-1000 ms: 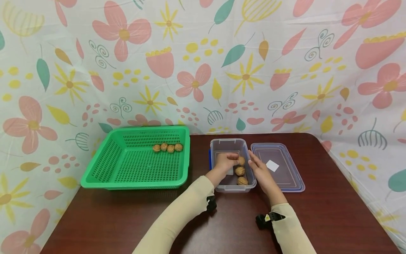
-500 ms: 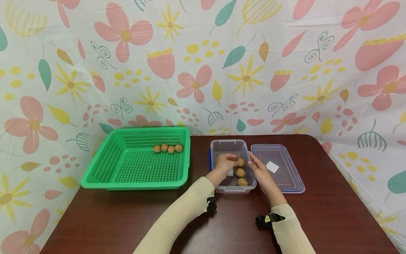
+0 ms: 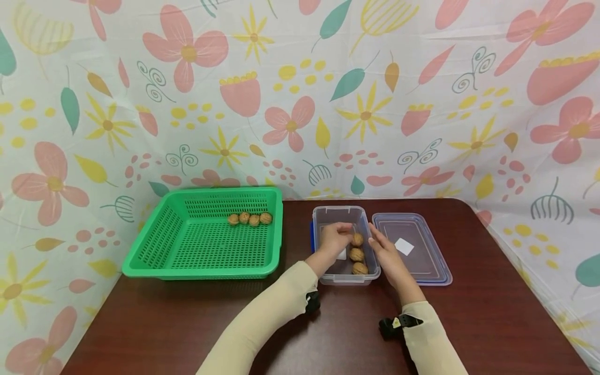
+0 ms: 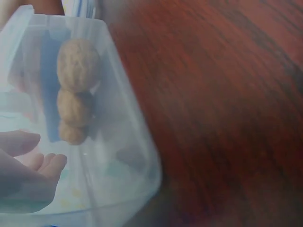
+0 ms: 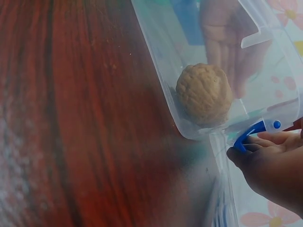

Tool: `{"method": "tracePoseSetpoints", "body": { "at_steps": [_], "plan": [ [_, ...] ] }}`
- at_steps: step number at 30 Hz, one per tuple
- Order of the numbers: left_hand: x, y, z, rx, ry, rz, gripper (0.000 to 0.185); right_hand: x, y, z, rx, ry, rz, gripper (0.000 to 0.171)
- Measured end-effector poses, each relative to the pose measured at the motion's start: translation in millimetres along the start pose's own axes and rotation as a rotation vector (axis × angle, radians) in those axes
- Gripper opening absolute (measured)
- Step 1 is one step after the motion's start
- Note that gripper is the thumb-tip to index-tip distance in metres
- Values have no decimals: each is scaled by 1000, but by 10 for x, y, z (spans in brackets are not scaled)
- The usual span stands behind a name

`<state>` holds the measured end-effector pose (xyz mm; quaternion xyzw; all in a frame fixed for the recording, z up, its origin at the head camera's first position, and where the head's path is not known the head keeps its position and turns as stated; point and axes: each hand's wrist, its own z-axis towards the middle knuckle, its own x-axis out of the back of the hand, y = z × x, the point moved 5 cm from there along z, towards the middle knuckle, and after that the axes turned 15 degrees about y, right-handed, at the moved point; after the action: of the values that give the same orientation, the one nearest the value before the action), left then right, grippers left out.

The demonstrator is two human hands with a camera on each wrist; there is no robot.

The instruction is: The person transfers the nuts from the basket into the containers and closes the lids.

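Note:
A clear plastic box (image 3: pixel 349 278) holds a row of 3 walnuts (image 3: pixel 357 254) along its right wall. My left hand (image 3: pixel 334 240) reaches into the box, its fingertips close beside the farthest walnut (image 3: pixel 357 239). In the left wrist view the thumb and fingers (image 4: pixel 57 164) stand apart with nothing between them. My right hand (image 3: pixel 386 252) lies along the outside of the box's right wall, fingers extended. In the right wrist view its fingertips are right at a blue clip (image 5: pixel 249 135) on the box.
A green basket (image 3: pixel 201 272) on the left holds several walnuts (image 3: pixel 254 220) at its back right. The clear lid (image 3: pixel 424 263) with a white label lies right of the box on the dark wooden table (image 3: pixel 347 333). A flowered cloth (image 3: pixel 300 166) hangs behind.
My left hand has lifted slightly away from the farthest walnut, which stays in the row. The right hand keeps its place by the box.

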<state>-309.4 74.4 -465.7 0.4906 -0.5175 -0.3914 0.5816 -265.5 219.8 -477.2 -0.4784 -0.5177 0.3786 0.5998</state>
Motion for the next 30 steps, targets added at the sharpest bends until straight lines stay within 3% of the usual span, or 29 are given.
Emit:
{"method": "tracePoseSetpoints", "body": {
  "at_steps": [3,6,15,23,30],
  "plan": [
    [4,107,-17,-68,-29,11,28,-4,-10,-3,4,-1,-4,53],
    [16,222,-22,-84,-67,-2,29,-8,-9,-7,-1,-3,0,52],
    [166,662,8,-38,-154,-142,29,-11,-6,4,16,-5,17,52],
    [395,954,103,-38,-163,-204,29,6,-4,-2,17,2,14,52],
    [712,1200,280,-39,-144,-260,33,5,6,-6,19,5,23,52]
  ]
}}
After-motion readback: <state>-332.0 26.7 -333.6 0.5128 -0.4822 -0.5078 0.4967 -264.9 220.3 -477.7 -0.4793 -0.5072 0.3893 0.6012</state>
